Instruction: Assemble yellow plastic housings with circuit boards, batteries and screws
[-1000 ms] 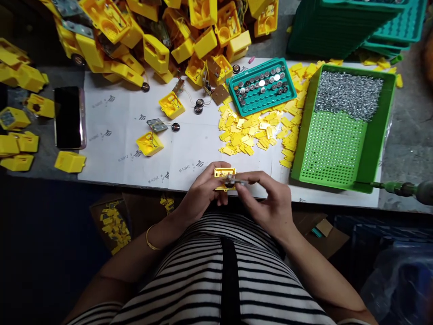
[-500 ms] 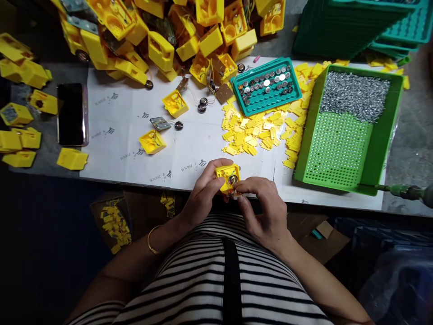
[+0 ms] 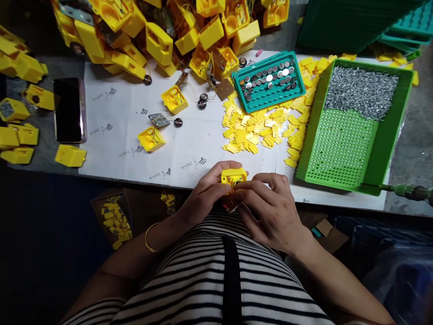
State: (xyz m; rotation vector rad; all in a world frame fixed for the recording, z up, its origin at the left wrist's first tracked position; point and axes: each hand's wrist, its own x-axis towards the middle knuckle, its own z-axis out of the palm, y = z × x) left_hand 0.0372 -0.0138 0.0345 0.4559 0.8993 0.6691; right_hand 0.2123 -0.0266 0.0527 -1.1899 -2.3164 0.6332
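Note:
My left hand (image 3: 211,192) is closed around a small open yellow plastic housing (image 3: 233,173), in front of my body at the table edge. Thin wires show inside it. A brown circuit board (image 3: 230,206) hangs at the housing's lower side, partly covered by fingers. My right hand (image 3: 270,205) has its fingers bent and drawn together over the housing's lower right part. Whatever they pinch is hidden. Ahead on the white paper lie two more open housings, one yellow housing (image 3: 151,139) with a wired board (image 3: 158,120) and a round black speaker (image 3: 178,122).
Yellow housings (image 3: 158,43) are heaped at the back. A teal tray (image 3: 250,106) of button cells lies on loose yellow covers (image 3: 243,131). On the right, a green basket (image 3: 304,149) holds screws, with a screwdriver tip (image 3: 389,188) over its rim. A phone (image 3: 70,110) lies left.
The housing has tilted and shifted slightly right, and its speaker is hidden now. My right hand has moved further over it. The circuit board shows more below the housing.

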